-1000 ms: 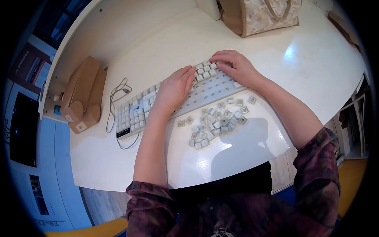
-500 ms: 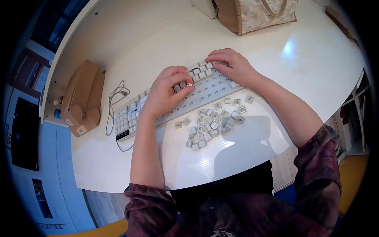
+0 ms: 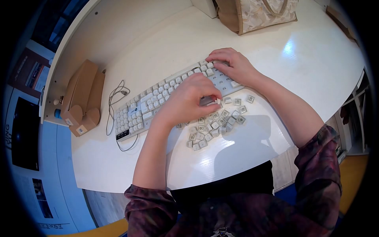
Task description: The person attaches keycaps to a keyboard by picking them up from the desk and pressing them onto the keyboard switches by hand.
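Note:
A white keyboard point(image 3: 149, 103) lies slanted on the white desk, its upper and left parts fitted with keycaps and bare switches showing near the right end. Just below the keyboard, my left hand point(image 3: 193, 96) pinches a light keycap point(image 3: 217, 101) between thumb and fingers, over the upper edge of the loose keycaps point(image 3: 215, 125). These lie in a scattered group, some upside down. My right hand point(image 3: 235, 66) rests on the keyboard's right end with its fingers bent over the back edge; whether anything is under the fingertips is hidden.
A brown cardboard box point(image 3: 83, 98) stands at the left of the desk point(image 3: 118, 166). Beside it lies a coiled grey cable point(image 3: 111, 96) joined to the keyboard. A patterned bag point(image 3: 262, 15) stands at the back.
My left hand has moved from over the keyboard's middle, right and toward me, to the loose keycaps. It now pinches a light keycap. My right hand has stayed almost still.

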The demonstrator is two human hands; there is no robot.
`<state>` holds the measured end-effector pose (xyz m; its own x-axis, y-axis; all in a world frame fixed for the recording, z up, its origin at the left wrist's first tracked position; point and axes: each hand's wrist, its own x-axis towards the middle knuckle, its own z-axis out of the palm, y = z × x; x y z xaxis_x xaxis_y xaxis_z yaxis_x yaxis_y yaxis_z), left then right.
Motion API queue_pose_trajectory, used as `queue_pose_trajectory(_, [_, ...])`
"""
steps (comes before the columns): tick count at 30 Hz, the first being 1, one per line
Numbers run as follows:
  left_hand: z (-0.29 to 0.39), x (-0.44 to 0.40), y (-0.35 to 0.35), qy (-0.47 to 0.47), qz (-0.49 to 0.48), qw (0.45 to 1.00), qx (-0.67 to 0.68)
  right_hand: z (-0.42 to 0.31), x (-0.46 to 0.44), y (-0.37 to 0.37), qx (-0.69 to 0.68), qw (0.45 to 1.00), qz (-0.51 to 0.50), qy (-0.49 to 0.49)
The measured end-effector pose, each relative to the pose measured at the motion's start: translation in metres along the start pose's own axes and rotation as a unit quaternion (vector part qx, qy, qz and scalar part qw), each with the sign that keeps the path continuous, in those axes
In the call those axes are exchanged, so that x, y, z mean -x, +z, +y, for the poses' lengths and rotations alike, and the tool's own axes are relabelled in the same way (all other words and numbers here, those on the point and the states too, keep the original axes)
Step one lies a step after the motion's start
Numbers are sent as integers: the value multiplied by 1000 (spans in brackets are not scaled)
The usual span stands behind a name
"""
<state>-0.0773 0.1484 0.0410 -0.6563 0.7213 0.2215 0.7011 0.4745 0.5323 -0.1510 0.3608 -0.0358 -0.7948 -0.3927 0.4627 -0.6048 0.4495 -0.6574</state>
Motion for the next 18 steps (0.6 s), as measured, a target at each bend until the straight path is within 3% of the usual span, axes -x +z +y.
queue_pose_trajectory(2, [1, 0, -2, -10, -11, 1000, -8, 0, -1, -1, -2, 1000, -6, 0])
queue_pose_trajectory(5, [-4, 6, -14, -129, 84, 987, 49, 1, 0, 0, 1, 1000, -6, 4])
queue_pose_trajectory(8, [-19, 16, -30, -189, 92, 974, -90, -3, 0, -1, 9, 1000, -9, 13])
queue_pose_trajectory(11, [-13, 22, -39, -243, 32, 963, -108, -1, -1, -1, 5, 1000, -11, 16])
queue_pose_trajectory(18, [-29, 25, -32, -204, 37, 974, -91, -2, -2, 0, 21, 1000, 7, 17])
